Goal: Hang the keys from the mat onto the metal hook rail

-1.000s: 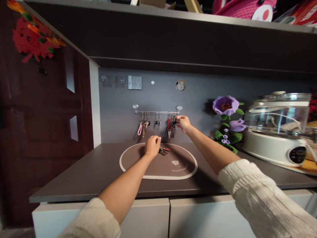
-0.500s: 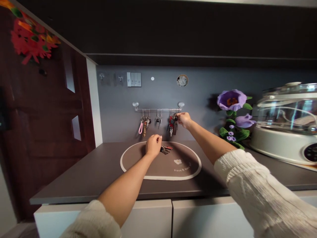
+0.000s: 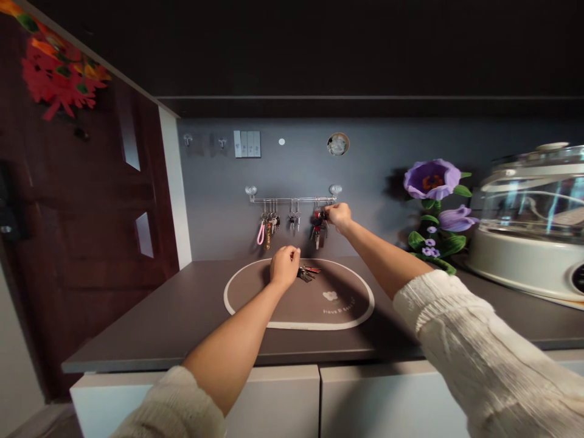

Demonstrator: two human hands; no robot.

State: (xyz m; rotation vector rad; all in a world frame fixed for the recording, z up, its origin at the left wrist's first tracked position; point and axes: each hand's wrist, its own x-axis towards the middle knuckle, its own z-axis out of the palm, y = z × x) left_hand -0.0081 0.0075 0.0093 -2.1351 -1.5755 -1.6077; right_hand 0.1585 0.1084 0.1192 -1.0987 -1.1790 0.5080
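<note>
My right hand (image 3: 339, 216) is raised to the right end of a clear wall rail (image 3: 292, 199), its fingers pinched at a dark and red bunch of keys (image 3: 318, 228) that hangs there. The fingertips partly hide the ring and hook. My left hand (image 3: 285, 266) is closed above an oval brown mat (image 3: 255, 298), wrist bent. Beside its fingers is a loose bunch of keys (image 3: 310, 272) with a red piece; whether the fingers hold it is hidden. Farther left on the rail hang keys with a pink loop (image 3: 261, 233) and two small keys (image 3: 294, 221).
A purple knitted flower (image 3: 432, 180) and a clear-lidded white appliance (image 3: 524, 261) stand at the right of the dark counter (image 3: 150, 322). Above runs a dark cabinet (image 3: 319, 55). On the left is a brown door (image 3: 82, 243). Wall switches (image 3: 247, 144) sit above the rail.
The keys at my right fingers have shifted and turned slightly, while that hand stays by the rail's end. My left hand keeps its place over the mat. The view has moved a little.
</note>
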